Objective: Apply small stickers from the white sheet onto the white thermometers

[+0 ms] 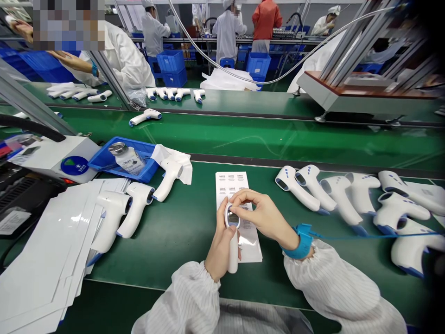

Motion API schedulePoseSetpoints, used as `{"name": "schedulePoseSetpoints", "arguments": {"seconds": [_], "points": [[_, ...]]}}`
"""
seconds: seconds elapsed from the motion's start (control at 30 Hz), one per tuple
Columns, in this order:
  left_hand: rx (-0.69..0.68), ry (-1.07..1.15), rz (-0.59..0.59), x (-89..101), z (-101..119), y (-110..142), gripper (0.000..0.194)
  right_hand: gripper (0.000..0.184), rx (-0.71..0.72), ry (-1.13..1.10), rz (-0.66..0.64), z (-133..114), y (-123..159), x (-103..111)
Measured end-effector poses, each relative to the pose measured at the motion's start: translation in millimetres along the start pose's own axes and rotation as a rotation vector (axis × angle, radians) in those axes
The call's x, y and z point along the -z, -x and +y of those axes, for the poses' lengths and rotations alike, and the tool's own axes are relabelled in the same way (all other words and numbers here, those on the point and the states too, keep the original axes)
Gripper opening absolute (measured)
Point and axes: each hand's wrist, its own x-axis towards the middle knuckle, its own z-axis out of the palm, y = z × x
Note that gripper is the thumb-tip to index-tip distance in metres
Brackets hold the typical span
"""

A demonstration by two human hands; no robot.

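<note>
My left hand [222, 243] grips the white handheld device [232, 255] by its handle, head up, my right hand [264, 215] pinching the head's rim, both just above a printed label sheet [231, 183].

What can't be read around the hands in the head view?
Head view:
- White pistol-grip device: face partly hidden by left hand and right hand
- Label sheet: print too small to read
- Bottle label in the blue tray: too small to read
- Top-left corner: pixelated block
</note>
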Motion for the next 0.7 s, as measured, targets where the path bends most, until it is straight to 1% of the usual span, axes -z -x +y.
{"name": "schedulePoseSetpoints", "arguments": {"seconds": [0.13, 0.27, 0.33, 0.53, 0.7], "points": [[-0.013, 0.014, -0.011, 0.9, 0.1, 0.0, 0.071, 0.009, 0.002, 0.006, 0.004, -0.6, -0.2, 0.2], [-0.046, 0.042, -0.062, 2.1, 1.5, 0.5, 0.079, 0.009, -0.003, 0.002, 0.005, -0.9, -0.7, 0.5], [-0.063, 0.041, -0.067, 2.4, 1.6, 0.8, 0.079, 0.009, -0.005, 0.002, 0.005, -1.3, -0.8, 0.7], [-0.007, 0.012, -0.024, 1.1, -0.4, 0.0, 0.065, 0.009, -0.001, 0.017, 0.000, -2.2, -0.6, 0.4], [0.018, 0.019, 0.020, -0.5, -0.5, -1.0, 0.063, 0.009, -0.014, 0.015, -0.002, -0.8, -0.7, 0.1]]}}
